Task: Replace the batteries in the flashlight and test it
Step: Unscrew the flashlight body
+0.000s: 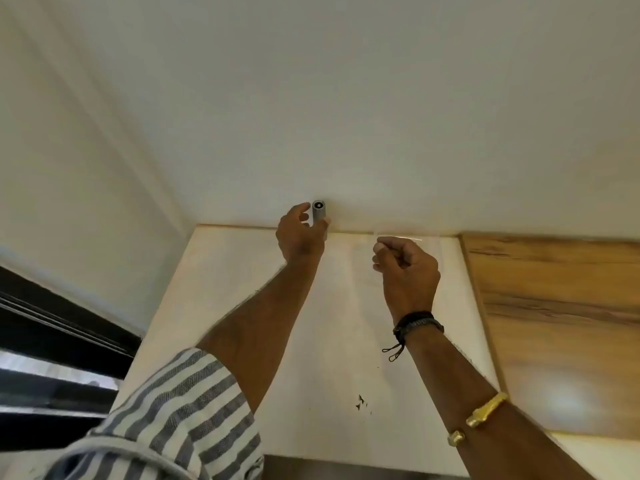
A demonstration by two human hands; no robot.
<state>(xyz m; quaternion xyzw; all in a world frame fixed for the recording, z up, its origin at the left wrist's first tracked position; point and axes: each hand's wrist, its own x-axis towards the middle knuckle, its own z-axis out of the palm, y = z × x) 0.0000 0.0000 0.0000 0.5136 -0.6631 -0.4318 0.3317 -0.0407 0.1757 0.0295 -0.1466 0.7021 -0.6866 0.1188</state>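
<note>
The camera looks up along a pale cabinet front towards the ceiling. My left hand [299, 233] is raised near the cabinet's top edge and pinches a small grey cylindrical flashlight [318, 212] between thumb and fingers. The flashlight stands upright, its round end, a pale ring with a dark centre, facing the camera. My right hand [407, 268] is level with it, to the right, with fingers curled into a loose fist and thumb against the forefinger. I see nothing in that fist. A faint glossy streak [398, 239] shows just above its knuckles.
The pale cabinet front [242, 278] runs up to the white ceiling [346, 98]. A wood-grain panel [554, 306] adjoins it on the right, with a soft light patch [561, 400] low on it. A dark window frame [52, 323] is at the left.
</note>
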